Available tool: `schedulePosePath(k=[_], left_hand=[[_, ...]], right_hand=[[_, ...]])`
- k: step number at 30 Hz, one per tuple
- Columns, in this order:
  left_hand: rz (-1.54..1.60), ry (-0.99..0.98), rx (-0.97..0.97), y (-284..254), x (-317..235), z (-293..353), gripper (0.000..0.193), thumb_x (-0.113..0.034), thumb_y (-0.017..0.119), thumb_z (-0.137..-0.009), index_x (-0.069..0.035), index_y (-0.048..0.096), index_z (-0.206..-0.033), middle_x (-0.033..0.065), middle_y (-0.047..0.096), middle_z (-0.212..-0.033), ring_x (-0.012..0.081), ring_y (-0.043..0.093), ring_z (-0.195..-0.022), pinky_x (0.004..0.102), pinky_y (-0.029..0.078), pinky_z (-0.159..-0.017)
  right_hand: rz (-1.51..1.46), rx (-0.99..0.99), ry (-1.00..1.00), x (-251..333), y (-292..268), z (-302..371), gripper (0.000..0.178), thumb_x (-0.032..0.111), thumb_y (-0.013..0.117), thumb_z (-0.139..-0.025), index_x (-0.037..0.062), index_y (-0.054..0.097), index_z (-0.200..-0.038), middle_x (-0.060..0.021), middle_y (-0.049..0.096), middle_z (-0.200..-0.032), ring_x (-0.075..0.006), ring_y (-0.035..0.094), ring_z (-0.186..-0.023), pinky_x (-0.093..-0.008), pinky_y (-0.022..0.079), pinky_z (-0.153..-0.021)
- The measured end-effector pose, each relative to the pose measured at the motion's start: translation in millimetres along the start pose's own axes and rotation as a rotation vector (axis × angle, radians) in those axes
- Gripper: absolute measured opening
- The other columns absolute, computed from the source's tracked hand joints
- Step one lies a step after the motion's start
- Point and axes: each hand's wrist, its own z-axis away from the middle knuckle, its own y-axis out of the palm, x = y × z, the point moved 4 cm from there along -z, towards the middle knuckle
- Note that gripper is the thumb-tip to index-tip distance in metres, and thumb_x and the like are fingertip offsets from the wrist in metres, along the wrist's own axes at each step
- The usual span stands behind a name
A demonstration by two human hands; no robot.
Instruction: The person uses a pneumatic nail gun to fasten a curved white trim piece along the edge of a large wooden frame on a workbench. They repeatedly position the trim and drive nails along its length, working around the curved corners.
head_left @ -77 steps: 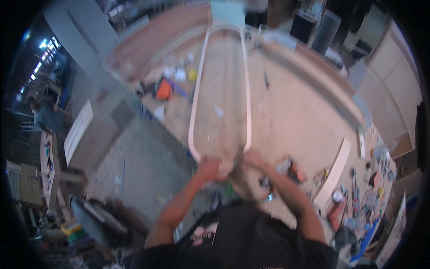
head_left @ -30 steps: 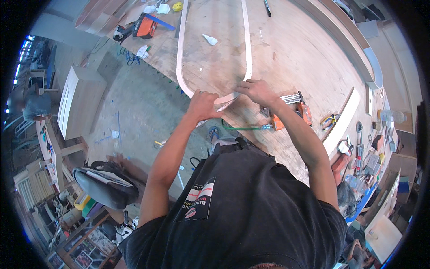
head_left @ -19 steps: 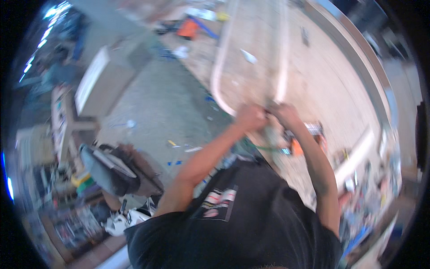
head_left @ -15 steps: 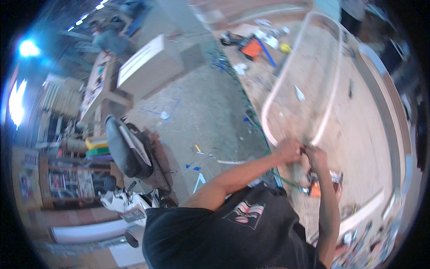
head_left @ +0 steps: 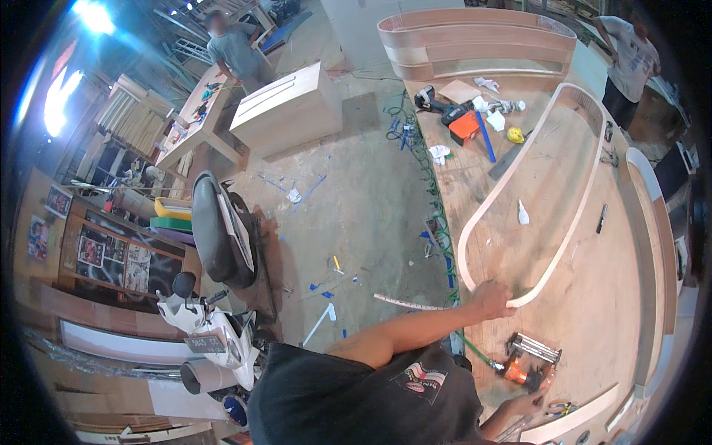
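Note:
My left hand is closed on the near end of a long loop of thin, pale wood strip, which stands on edge on the workbench. My right hand is apart from the loop, low by the bench's near part. Its fingers reach toward an orange nail gun with a green air hose, and nothing shows in them. Yellow-handled pliers lie beside that hand. Inside the loop rests a small white bottle with a pointed tip.
On the workbench lie a cordless drill, an orange box, a yellow tape measure and a marker. Curved wooden frames stand at its far side. A scooter stands left; two other people are farther off.
My right hand has let go of the loop's near end and moved down toward the nail gun. The left hand stays on the loop. My view has shifted and sharpened.

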Motion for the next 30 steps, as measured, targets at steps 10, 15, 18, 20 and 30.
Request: schedulePosePath(k=[10, 15, 18, 20, 30], left_hand=[[0.163, -0.036, -0.031, 11, -9, -1, 0.034, -0.028, 0.078, -0.071, -0.005, 0.071, -0.096, 0.0212, 0.072, -0.103, 0.0423, 0.07, -0.102, 0.055, 0.055, -0.091], [0.246, -0.031, -0.012, 8, -8, -5, 0.037, -0.02, 0.076, -0.071, -0.003, 0.068, -0.103, 0.0226, 0.071, -0.105, 0.0439, 0.068, -0.105, 0.0552, 0.054, -0.091], [0.264, 0.008, -0.124, 36, 14, -6, 0.038, -0.02, 0.075, -0.07, -0.001, 0.069, -0.102, 0.0238, 0.071, -0.104, 0.0461, 0.068, -0.103, 0.0557, 0.053, -0.09], [0.304, -0.014, -0.028, 33, 6, -12, 0.043, -0.02, 0.074, -0.069, 0.0, 0.071, -0.107, 0.0253, 0.071, -0.114, 0.0465, 0.066, -0.11, 0.0548, 0.052, -0.096], [0.36, 0.121, 0.052, 11, 11, -19, 0.028, -0.016, 0.076, -0.065, -0.002, 0.069, -0.088, 0.0244, 0.072, -0.089, 0.0467, 0.07, -0.087, 0.0524, 0.056, -0.079]], right_hand=[[-0.017, 0.162, 0.397, 25, 46, 33, 0.042, 0.024, 0.074, -0.095, -0.009, 0.069, -0.12, -0.0169, 0.073, -0.114, -0.0239, 0.07, -0.094, -0.0385, 0.058, -0.089], [-0.148, 0.269, 0.312, 20, 75, 38, 0.035, 0.015, 0.071, -0.092, -0.0076, 0.068, -0.119, -0.0145, 0.072, -0.113, -0.0229, 0.069, -0.095, -0.038, 0.057, -0.089], [-0.286, 0.338, 0.229, -1, 82, 41, 0.033, 0.01, 0.07, -0.09, -0.0068, 0.067, -0.118, -0.013, 0.072, -0.113, -0.0222, 0.069, -0.095, -0.0377, 0.057, -0.09], [-0.383, 0.365, 0.134, -23, 79, 30, 0.031, 0.006, 0.069, -0.089, -0.0062, 0.067, -0.117, -0.012, 0.071, -0.113, -0.0218, 0.069, -0.096, -0.0375, 0.057, -0.09], [-0.547, 0.126, -0.028, -46, 74, 33, 0.036, -0.011, 0.066, -0.081, -0.0038, 0.064, -0.116, -0.0081, 0.069, -0.112, -0.0198, 0.069, -0.098, -0.0363, 0.057, -0.091]])
